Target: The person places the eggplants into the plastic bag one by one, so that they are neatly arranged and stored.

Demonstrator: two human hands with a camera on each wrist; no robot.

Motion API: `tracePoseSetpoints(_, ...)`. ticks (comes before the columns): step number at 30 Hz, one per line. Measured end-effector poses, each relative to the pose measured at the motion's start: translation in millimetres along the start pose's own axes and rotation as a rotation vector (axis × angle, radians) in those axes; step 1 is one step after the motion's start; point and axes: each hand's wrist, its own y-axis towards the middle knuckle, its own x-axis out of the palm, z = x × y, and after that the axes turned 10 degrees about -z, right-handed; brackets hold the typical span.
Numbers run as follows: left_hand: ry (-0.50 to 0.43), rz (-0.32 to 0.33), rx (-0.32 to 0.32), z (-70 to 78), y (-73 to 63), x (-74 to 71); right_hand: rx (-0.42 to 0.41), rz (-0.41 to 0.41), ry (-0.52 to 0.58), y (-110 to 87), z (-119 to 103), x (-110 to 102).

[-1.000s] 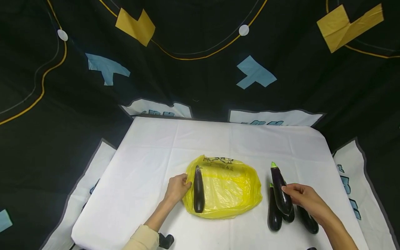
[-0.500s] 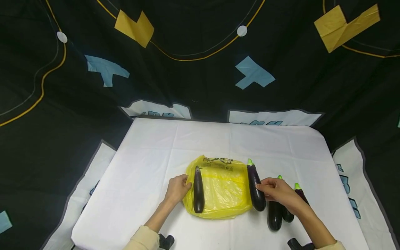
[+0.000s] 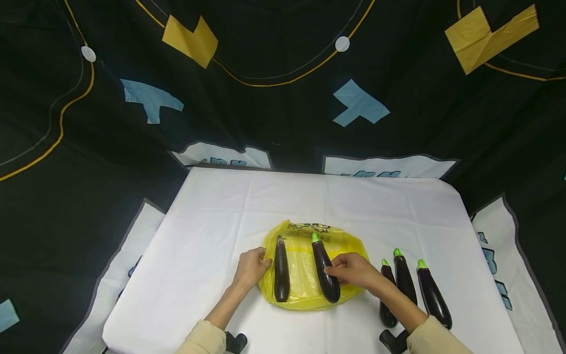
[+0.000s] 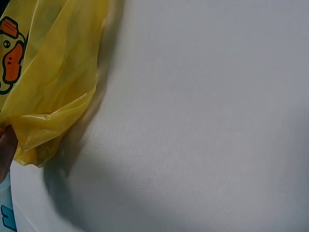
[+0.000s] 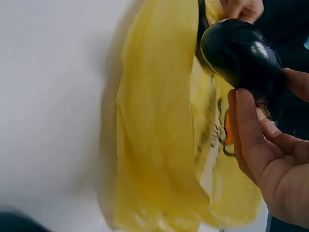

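Note:
A yellow plastic bag lies spread open on the white table, printed with dark lettering at its far rim. My left hand pinches the bag's left edge; in the left wrist view only a fingertip shows beside the yellow plastic. One eggplant lies inside along the left side. My right hand holds a second eggplant over the bag's middle, green stem pointing away from me. The right wrist view shows thumb and fingers around this dark, glossy eggplant, its rounded end above the bag.
To the right lie several more eggplants: one at the outer side, one in the middle and one partly behind my right forearm. A dark curtain with taped shapes hangs behind the white table.
My right hand has carried an eggplant leftward from the group on the right to over the bag's middle. The left hand and the eggplant in the bag have stayed in place.

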Motion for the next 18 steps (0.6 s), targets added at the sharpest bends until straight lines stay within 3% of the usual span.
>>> tracePoseSetpoints(7,-0.016,-0.018,-0.004,2.6,-0.7,-0.2,-0.021,-0.032,-0.063,20.2,-3,14)
tracePoseSetpoints(18,0.009,-0.006,0.011,4.6,0.7,1.9,0.026,-0.064,-0.134,46.5,-14,33)
